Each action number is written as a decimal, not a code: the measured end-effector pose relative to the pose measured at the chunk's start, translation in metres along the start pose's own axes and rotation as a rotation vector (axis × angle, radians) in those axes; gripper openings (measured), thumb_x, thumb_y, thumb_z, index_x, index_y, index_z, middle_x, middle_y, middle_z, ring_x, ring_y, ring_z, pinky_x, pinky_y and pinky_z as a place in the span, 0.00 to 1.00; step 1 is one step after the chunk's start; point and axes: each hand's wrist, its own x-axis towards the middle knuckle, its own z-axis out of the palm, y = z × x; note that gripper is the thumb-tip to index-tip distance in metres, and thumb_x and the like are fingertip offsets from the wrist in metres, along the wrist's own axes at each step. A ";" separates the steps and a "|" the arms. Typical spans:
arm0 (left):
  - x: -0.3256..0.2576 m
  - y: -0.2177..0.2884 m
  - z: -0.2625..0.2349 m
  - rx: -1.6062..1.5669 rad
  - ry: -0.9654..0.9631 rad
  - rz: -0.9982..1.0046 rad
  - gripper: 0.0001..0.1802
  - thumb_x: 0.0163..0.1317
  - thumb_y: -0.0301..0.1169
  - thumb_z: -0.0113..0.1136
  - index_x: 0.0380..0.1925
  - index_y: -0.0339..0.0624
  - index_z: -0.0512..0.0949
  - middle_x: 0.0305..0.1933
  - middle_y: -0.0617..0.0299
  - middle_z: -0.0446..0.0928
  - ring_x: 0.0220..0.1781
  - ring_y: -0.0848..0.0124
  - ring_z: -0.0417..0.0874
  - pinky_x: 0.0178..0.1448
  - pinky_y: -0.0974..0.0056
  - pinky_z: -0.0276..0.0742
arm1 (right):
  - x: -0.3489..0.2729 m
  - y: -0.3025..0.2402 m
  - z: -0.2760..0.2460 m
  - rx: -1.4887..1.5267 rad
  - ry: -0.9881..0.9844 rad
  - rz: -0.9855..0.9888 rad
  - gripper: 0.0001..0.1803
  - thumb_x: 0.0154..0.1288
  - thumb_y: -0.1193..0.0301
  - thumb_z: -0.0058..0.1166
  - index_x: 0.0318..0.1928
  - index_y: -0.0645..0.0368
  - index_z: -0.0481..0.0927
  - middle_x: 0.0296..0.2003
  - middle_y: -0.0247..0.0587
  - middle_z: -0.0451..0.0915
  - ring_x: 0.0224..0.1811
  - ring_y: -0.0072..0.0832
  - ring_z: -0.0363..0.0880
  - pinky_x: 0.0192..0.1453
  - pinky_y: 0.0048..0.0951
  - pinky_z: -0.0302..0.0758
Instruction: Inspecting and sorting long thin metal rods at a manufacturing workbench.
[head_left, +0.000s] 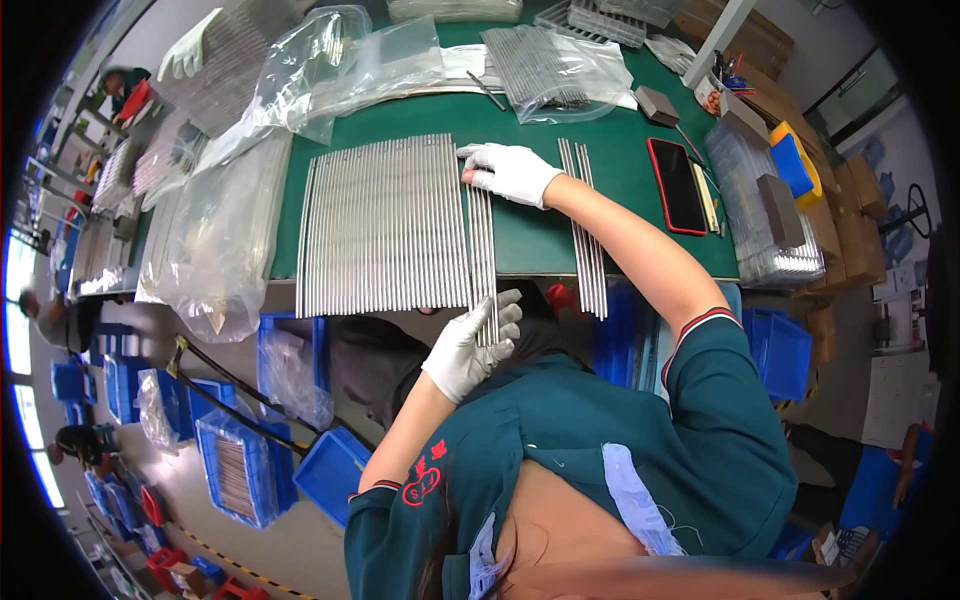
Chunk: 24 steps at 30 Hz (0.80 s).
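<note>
Several slim metal rods (482,240) lie close together, pointing away from me, with their near ends past the table edge. My left hand (468,348), in a white glove, is closed around those near ends. At their far ends is my right hand (512,174), also gloved, with a bare fingertip showing; its fingers pinch the rods' tops. Just left of them a wide flat row of similar metal rods (385,228) lies side by side, its near ends over the edge. To the right, a smaller bunch of metal rods (588,230) rests apart, partly beside my right forearm.
Plastic bags (210,230) cover the left of the green table (390,125). A bagged rod bundle (535,65) lies at the back. Right of my arm are a red-edged phone (677,186) and a stack of clear trays (745,200). Blue bins (240,465) stand on the floor.
</note>
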 end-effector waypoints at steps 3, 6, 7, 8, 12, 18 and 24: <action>0.002 -0.001 0.009 0.060 0.035 0.010 0.25 0.63 0.40 0.47 0.54 0.34 0.62 0.42 0.58 0.72 0.37 0.71 0.76 0.35 0.71 0.79 | 0.002 0.017 0.004 -0.049 0.082 -0.027 0.21 0.60 0.54 0.41 0.41 0.57 0.76 0.50 0.44 0.72 0.50 0.41 0.71 0.54 0.34 0.67; 0.001 -0.001 0.004 0.005 0.048 0.060 0.25 0.63 0.42 0.46 0.54 0.36 0.62 0.47 0.58 0.71 0.44 0.67 0.75 0.43 0.64 0.79 | 0.019 0.006 0.014 -0.056 0.162 0.038 0.21 0.57 0.53 0.41 0.37 0.57 0.79 0.42 0.48 0.76 0.45 0.44 0.73 0.50 0.37 0.70; 0.000 -0.001 0.005 -0.089 0.044 0.048 0.25 0.63 0.42 0.46 0.53 0.37 0.63 0.47 0.57 0.70 0.46 0.66 0.74 0.46 0.60 0.78 | 0.025 0.005 0.016 -0.034 0.126 0.065 0.21 0.56 0.54 0.42 0.36 0.56 0.79 0.39 0.49 0.77 0.43 0.44 0.74 0.49 0.38 0.70; -0.003 0.000 0.004 -0.164 0.018 0.018 0.24 0.63 0.42 0.46 0.53 0.37 0.63 0.49 0.56 0.70 0.49 0.62 0.72 0.50 0.55 0.76 | 0.027 -0.001 0.016 -0.023 0.080 0.118 0.21 0.58 0.54 0.42 0.36 0.57 0.79 0.41 0.45 0.75 0.46 0.42 0.72 0.51 0.37 0.67; -0.003 0.000 0.006 -0.172 -0.061 0.019 0.24 0.62 0.40 0.48 0.53 0.35 0.62 0.52 0.53 0.68 0.53 0.59 0.70 0.54 0.50 0.73 | 0.012 -0.017 0.000 0.029 0.071 0.176 0.20 0.57 0.55 0.44 0.33 0.58 0.78 0.33 0.49 0.78 0.39 0.44 0.76 0.45 0.38 0.70; -0.004 0.004 0.018 0.077 0.177 -0.042 0.22 0.63 0.38 0.47 0.52 0.36 0.63 0.26 0.68 0.68 0.19 0.81 0.66 0.14 0.80 0.62 | -0.007 -0.010 0.006 0.081 0.101 0.099 0.20 0.57 0.54 0.45 0.37 0.56 0.79 0.36 0.46 0.78 0.41 0.41 0.75 0.47 0.36 0.70; -0.024 0.004 0.033 0.361 0.171 -0.092 0.13 0.64 0.35 0.46 0.40 0.36 0.68 0.18 0.70 0.57 0.12 0.83 0.52 0.10 0.78 0.48 | -0.032 -0.014 -0.046 0.350 0.400 0.147 0.19 0.59 0.55 0.48 0.39 0.59 0.78 0.37 0.44 0.78 0.41 0.31 0.76 0.48 0.28 0.70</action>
